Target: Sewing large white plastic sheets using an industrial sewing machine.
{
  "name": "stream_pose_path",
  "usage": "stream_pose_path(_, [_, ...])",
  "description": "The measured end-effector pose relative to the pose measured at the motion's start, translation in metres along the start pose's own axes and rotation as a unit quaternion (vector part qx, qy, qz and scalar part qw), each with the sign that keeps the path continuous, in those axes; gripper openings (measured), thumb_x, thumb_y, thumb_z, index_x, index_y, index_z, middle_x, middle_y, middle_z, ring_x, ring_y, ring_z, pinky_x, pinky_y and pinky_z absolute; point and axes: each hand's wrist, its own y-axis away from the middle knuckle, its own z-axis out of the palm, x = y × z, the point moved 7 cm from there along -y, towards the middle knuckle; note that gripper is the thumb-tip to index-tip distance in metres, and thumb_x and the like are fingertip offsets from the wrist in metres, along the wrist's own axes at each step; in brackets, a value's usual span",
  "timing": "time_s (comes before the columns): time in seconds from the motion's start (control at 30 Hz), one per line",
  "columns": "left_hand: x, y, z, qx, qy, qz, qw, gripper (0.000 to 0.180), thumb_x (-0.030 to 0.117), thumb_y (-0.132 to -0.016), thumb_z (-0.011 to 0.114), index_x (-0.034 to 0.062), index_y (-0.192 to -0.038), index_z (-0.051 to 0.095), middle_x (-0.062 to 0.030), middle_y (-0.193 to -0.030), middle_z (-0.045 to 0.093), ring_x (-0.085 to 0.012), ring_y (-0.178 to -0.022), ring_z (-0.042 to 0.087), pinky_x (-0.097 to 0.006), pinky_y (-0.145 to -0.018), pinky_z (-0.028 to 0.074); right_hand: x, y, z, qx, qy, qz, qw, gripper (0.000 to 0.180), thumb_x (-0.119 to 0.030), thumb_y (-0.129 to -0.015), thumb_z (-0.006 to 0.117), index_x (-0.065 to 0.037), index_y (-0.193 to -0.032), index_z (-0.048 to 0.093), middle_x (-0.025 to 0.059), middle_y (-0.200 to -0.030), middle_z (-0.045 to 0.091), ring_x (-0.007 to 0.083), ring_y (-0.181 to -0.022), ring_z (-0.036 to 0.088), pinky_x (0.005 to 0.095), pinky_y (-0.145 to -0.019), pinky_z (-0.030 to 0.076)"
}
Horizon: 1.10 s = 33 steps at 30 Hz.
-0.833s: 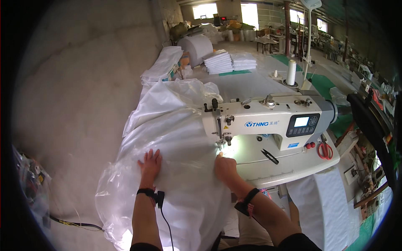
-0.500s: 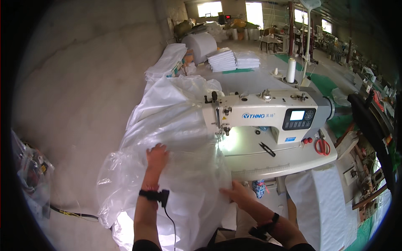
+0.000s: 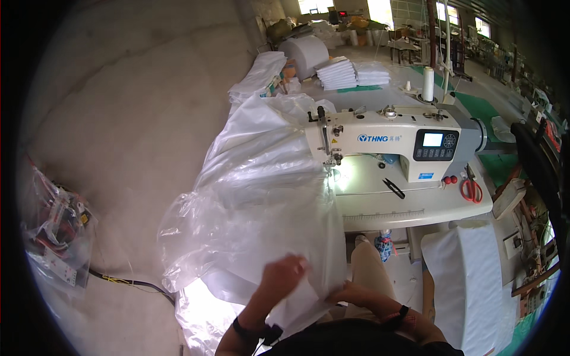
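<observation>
A large sheet of glossy, translucent white plastic (image 3: 261, 204) runs under the needle end of a white sewing machine (image 3: 380, 133) and hangs in folds toward me. My right hand (image 3: 345, 292) grips its lower right edge, with the fingertips partly hidden by the film. Over the lower part of the sheet is my left hand (image 3: 285, 276), curled and smeared by motion. Whether it has hold of any film I cannot make out. The machine's lamp lights the area by the needle.
On the machine bed lie black thread snips (image 3: 393, 188) and red-handled scissors (image 3: 471, 188). Stacked white sheets (image 3: 337, 74) and a big white roll (image 3: 304, 54) sit behind. White material (image 3: 463, 285) hangs at right. A clear bag (image 3: 62, 228) and black cable (image 3: 127, 283) are on the left.
My left hand has come back toward me and to the right, from lying spread on the sheet to a curled shape. My right hand has moved slightly nearer my body. The view has shifted.
</observation>
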Motion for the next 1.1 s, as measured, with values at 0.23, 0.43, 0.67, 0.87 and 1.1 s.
stream_pose_path(0.23, [-0.054,-0.043,-0.015,0.211,-0.271,0.049,0.938,0.016,0.026,-0.081,0.059,0.0117,-0.087,0.062,-0.0073,-0.077,0.061,-0.0242,-0.072,0.061,-0.043,-0.071,0.045,-0.005,0.037,0.030,-0.145,0.217,-0.009,0.965,0.043,-0.023,-0.084,0.063,0.002,-0.119,0.055,0.0073,-0.101,0.064,0.0168,-0.090,0.060,0.0289,-0.083,0.046])
stream_pose_path(0.43, [-0.065,-0.020,-0.037,0.060,0.172,-0.168,0.969,0.029,0.023,-0.088,0.057,0.0009,-0.070,0.059,-0.0037,-0.053,0.054,-0.0154,-0.048,0.056,-0.031,-0.043,0.044,-0.068,0.030,-0.021,0.053,0.126,0.048,0.989,0.046,-0.046,-0.085,0.060,-0.001,-0.096,0.061,0.0068,-0.073,0.063,0.0181,-0.072,0.063,0.0326,-0.068,0.051])
stream_pose_path(0.67, [-0.003,-0.007,-0.015,-0.190,0.332,-0.140,0.913,0.017,0.016,-0.088,0.057,0.0003,-0.089,0.064,-0.0058,-0.072,0.064,-0.0178,-0.065,0.063,-0.028,-0.055,0.050,-0.099,-0.070,-0.016,0.081,-0.341,-0.007,0.937,0.044,-0.038,-0.088,0.058,-0.003,-0.114,0.051,0.0109,-0.113,0.056,0.0195,-0.095,0.060,0.0312,-0.074,0.052])
stream_pose_path(0.87, [-0.026,-0.023,-0.040,-0.078,0.164,0.071,0.981,0.019,0.010,-0.085,0.063,0.0074,-0.103,0.066,-0.0082,-0.094,0.067,-0.0141,-0.086,0.062,-0.028,-0.078,0.049,-0.086,-0.071,-0.007,0.082,-0.221,-0.037,0.971,0.036,-0.028,-0.087,0.061,-0.006,-0.114,0.055,0.0047,-0.093,0.061,0.0100,-0.064,0.056,0.0252,-0.058,0.048])
stream_pose_path(1.1, [-0.189,-0.069,-0.067,0.068,-0.180,-0.221,0.956,0.057,0.055,-0.087,0.047,0.0251,-0.135,0.042,-0.0139,-0.145,0.030,-0.0374,-0.134,0.025,-0.061,-0.101,0.027,0.010,0.022,-0.007,-0.086,0.078,0.147,0.982,0.035,-0.032,-0.089,0.052,-0.005,-0.110,0.060,0.0028,-0.078,0.061,0.0093,-0.058,0.051,0.0257,-0.053,0.044])
